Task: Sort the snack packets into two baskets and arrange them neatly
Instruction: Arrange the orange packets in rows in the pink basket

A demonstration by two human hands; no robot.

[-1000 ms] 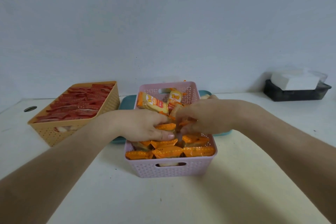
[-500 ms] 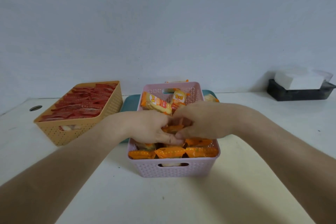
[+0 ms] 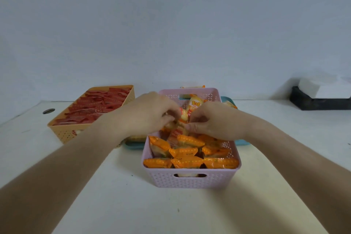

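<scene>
Pink basket (image 3: 191,178) sits nearest on the white desk (image 3: 114,195), orange packets (image 3: 187,161) rowed at its front. Above its middle, left hand (image 3: 150,115) and right hand (image 3: 214,121) both pinch a yellow-orange packet (image 3: 183,118). Farther left, tan basket (image 3: 62,133) holds red packets (image 3: 95,108). Teal tray (image 3: 227,99) behind.

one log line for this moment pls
stage: arranging | hands: left hand and right hand gripping orange packets | where: over pink basket | red packets: in orange basket
</scene>
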